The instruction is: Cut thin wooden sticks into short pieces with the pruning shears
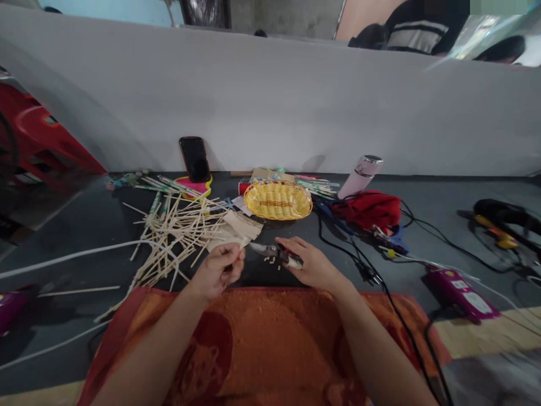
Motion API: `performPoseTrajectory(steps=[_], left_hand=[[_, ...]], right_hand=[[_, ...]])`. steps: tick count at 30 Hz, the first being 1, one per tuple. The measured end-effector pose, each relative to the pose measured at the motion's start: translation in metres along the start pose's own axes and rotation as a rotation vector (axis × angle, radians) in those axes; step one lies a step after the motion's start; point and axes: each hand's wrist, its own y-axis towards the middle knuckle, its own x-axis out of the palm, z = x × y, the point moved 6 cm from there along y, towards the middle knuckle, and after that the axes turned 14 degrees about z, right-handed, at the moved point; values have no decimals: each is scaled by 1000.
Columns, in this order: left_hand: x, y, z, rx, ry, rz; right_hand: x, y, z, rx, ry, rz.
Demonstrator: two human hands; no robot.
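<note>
A pale stick (242, 243) is gripped by the left hand (223, 267), with its end just beside the blades of the shears (271, 250); contact cannot be confirmed. The shears are grasped by the right hand (311, 260) above the worktop (304, 231). Short pale pieces (272, 260) are scattered near the blades. A heap of sticks (177, 225) is located to the left, and a yellow basket (279, 212) is positioned beyond the hands.

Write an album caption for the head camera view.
Left hand pinching a pale piece, right hand gripping pruners; sticks heaped left, a basket behind.
</note>
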Motion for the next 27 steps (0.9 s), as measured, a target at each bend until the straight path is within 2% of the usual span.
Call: performPoseTrajectory(steps=[3, 8, 11, 13, 15, 17, 19, 21, 24, 27], left_hand=[[-7, -1, 12, 74, -24, 32], [-9, 1, 15, 179, 187, 114], [-7, 4, 10, 250, 345, 134], [-4, 4, 7, 326, 510, 143], [0, 3, 4, 434, 703, 147], [7, 0, 2, 546, 874, 123], [13, -3, -1, 632, 987, 86], [17, -6, -3, 674, 1062, 65], [19, -7, -5, 689, 1150, 49], [21, -7, -8, 686, 1220, 18]], right_hand=[[-1, -1, 14, 80, -77, 13], [-2, -7, 49, 240, -391, 73], [-6, -7, 54, 241, -463, 120], [-11, -5, 44, 205, -462, 190], [-15, -2, 27, 172, -382, 275], [-12, 0, 7, 173, -173, 307], [1, 0, -9, 204, 96, 222], [18, -4, -20, 246, 288, 79], [40, -11, -24, 331, 494, -128], [50, -16, -22, 381, 613, -230]])
